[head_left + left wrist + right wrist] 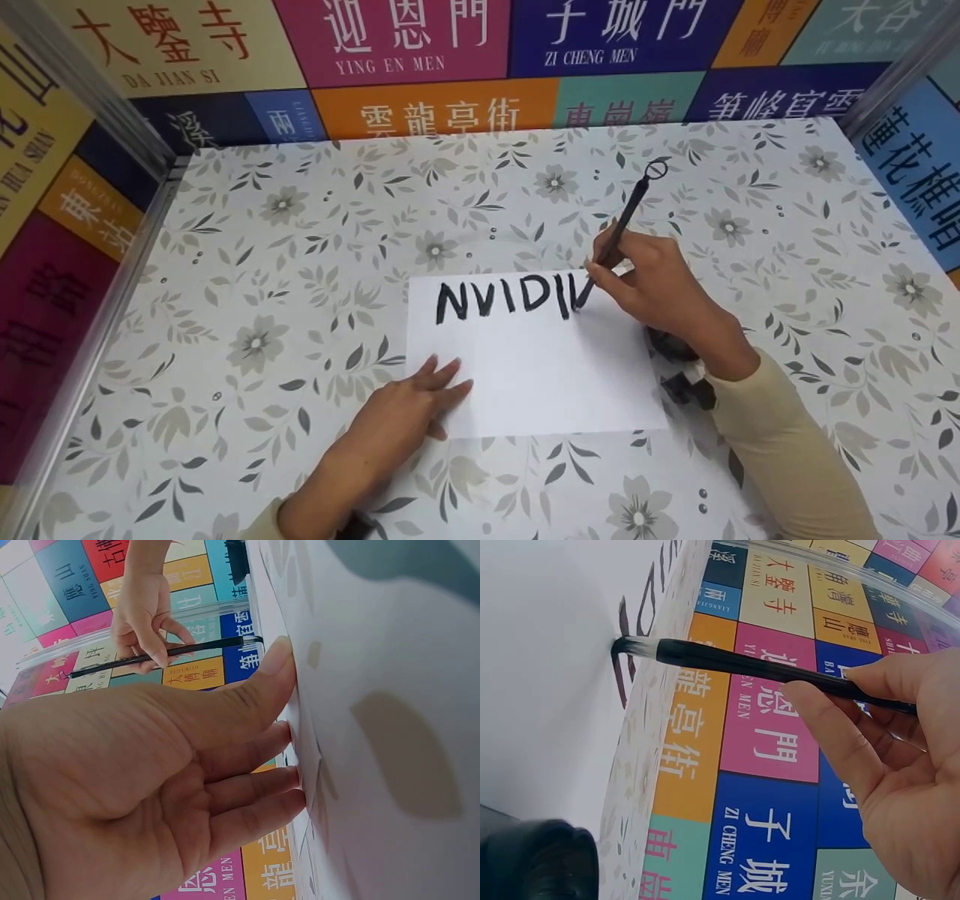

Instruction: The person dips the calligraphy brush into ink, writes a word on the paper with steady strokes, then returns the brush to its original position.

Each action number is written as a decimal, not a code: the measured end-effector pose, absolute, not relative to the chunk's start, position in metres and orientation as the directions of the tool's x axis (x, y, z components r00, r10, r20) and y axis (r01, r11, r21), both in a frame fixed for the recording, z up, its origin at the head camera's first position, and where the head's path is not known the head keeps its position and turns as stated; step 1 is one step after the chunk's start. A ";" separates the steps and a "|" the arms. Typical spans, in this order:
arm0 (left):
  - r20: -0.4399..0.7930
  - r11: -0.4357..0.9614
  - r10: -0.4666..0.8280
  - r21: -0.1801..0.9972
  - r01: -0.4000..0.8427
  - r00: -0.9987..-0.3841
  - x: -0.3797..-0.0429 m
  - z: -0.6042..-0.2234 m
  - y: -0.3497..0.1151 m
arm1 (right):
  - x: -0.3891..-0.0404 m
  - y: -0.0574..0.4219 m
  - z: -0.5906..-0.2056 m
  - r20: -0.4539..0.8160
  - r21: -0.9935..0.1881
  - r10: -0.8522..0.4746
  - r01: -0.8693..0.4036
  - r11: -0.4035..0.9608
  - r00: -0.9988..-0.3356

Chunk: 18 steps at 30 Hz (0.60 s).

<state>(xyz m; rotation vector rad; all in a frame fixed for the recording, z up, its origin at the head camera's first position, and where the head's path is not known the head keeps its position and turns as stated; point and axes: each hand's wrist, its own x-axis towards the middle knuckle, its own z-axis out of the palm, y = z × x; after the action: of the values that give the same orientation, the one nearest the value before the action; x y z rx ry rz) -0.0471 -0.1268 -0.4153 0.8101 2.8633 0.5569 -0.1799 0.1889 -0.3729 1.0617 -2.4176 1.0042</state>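
A white sheet of paper (540, 382) lies on the flower-patterned table, with black brushed letters (495, 298) reading NVIDI and further strokes along its top. My right hand (649, 281) pinches a black-handled ink brush (735, 662) between thumb and fingers; a loop tops the handle. Its dark, wet bristle tip (622, 645) touches the paper at the last stroke. At the sheet's lower left edge, my left hand (405, 409) rests with fingers spread, fingertips on the paper. In the left wrist view the left hand's thumb (277, 660) and fingers meet the surface.
A dark round container (540, 859) stands right of the paper, partly hidden by the right forearm in the head view, with a small black object (688, 390) beside it. Colourful panels with printed characters (427, 37) wall the table (337, 202) at the back and sides.
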 end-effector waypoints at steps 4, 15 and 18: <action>-0.007 0.791 0.528 0.369 0.488 -0.849 -0.047 -0.415 -0.127 | -0.179 0.189 -0.372 0.526 -0.475 -0.528 -0.745 0.467 -0.667; -0.006 0.789 0.534 0.363 0.496 -0.846 -0.047 -0.416 -0.127 | -0.177 0.193 -0.362 0.573 -0.464 -0.465 -0.735 0.494 -0.675; 0.000 0.787 0.534 0.367 0.497 -0.845 -0.047 -0.416 -0.127 | -0.178 0.194 -0.362 0.591 -0.467 -0.430 -0.725 0.507 -0.682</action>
<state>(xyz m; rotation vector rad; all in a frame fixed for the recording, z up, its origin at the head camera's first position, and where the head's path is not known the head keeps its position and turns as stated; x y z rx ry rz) -0.0470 -0.1270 -0.4162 0.8305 2.8703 0.5453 -0.1782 0.1937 -0.3617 0.9545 -2.3523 1.0031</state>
